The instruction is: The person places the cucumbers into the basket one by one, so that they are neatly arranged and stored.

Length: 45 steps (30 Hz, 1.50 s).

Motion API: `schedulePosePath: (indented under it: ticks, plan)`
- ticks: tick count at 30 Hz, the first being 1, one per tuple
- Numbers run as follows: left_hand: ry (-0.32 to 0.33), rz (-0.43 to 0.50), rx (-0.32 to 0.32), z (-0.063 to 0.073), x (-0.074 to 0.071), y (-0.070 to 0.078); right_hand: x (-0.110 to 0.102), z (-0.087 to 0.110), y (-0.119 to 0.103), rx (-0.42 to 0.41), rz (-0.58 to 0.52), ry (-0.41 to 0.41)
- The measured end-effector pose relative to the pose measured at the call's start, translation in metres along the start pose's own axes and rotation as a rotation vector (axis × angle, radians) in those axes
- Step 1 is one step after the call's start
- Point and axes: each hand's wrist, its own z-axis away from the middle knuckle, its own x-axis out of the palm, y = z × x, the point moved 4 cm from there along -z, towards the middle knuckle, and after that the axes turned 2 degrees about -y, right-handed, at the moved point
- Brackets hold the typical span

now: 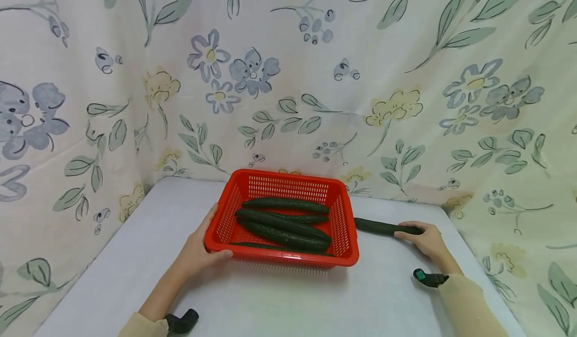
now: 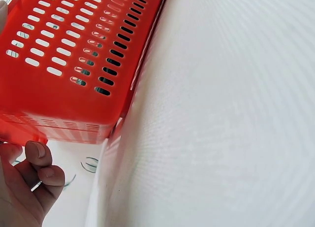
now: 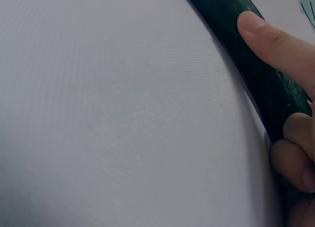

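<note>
A red plastic basket (image 1: 288,257) with slotted walls stands mid-table in the head view. Inside it lie several long dark green cucumbers (image 1: 281,204). My left hand (image 1: 200,252) holds the basket at its left front corner, thumb along the front rim. Curled fingers (image 2: 42,153) show beside the basket wall (image 2: 64,94) in the left wrist view. To the right of the basket, another cucumber (image 1: 376,227) lies on the table, its left end close to the basket wall. My right hand (image 1: 428,242) grips its right end; thumb and curled fingers are on the cucumber (image 3: 256,79) in the right wrist view.
A white cloth covers the table (image 1: 288,302). Behind it and along both sides hangs a pale curtain (image 1: 288,76) with printed flowers and leaves. Each wrist wears a dark strapped device (image 1: 430,278).
</note>
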Motion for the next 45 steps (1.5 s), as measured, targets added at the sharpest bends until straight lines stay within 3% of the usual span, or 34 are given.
schedulePosePath:
  ticks: [14,25,38,45]
  plan:
    - [-0.001,-0.003,-0.02,0.0,0.0,0.001,0.0,0.001,0.001,0.081,-0.096,0.018]
    - [-0.004,-0.022,0.002,0.001,0.0,0.002,0.002,0.004,-0.004,0.106,-0.139,0.051]
    - [-0.002,-0.017,-0.002,0.001,0.0,0.0,-0.024,0.0,-0.045,0.06,-0.076,0.157]
    - [-0.006,-0.015,0.005,0.001,-0.001,0.001,-0.041,-0.002,-0.073,0.035,-0.148,0.222]
